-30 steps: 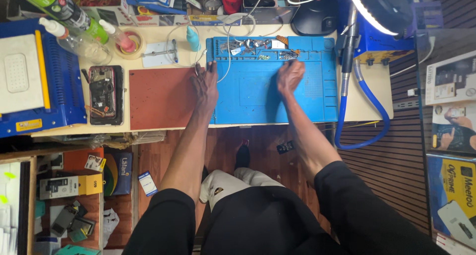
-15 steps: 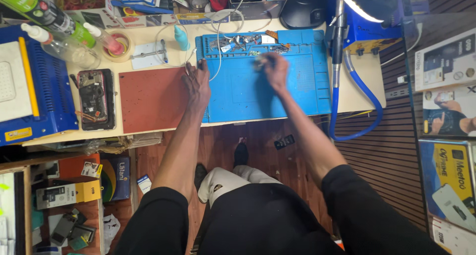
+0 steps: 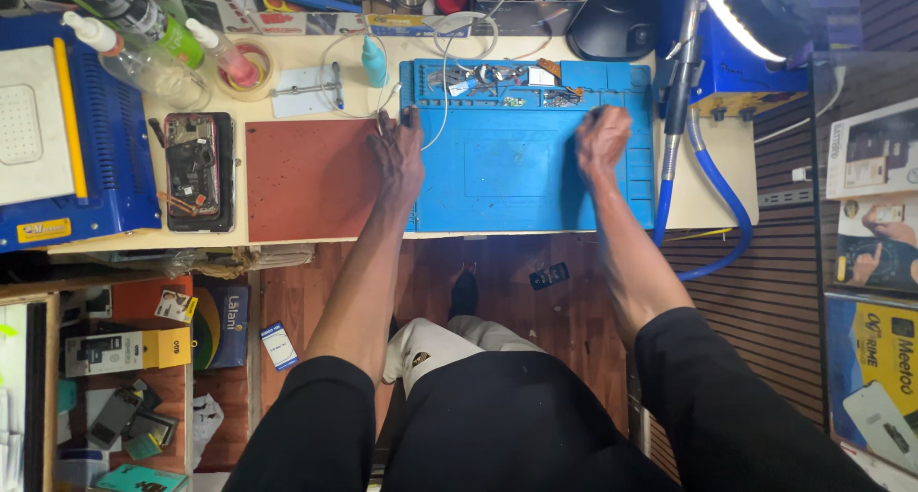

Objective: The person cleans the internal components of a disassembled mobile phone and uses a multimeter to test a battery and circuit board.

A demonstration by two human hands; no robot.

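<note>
The left hand (image 3: 397,157) rests flat and empty at the edge of the blue silicone repair mat (image 3: 516,181). The right hand (image 3: 601,140) is curled there; whether it holds anything cannot be told. The opened phone (image 3: 196,167) lies untouched, well apart.

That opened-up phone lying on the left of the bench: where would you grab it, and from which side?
Take the opened phone by its two long edges, coming straight down from above. It lies flat, lengthwise away from the person, with bare parts facing up, so fingers should stay off the middle. The red mat side looks freer than the blue machine side.
</note>
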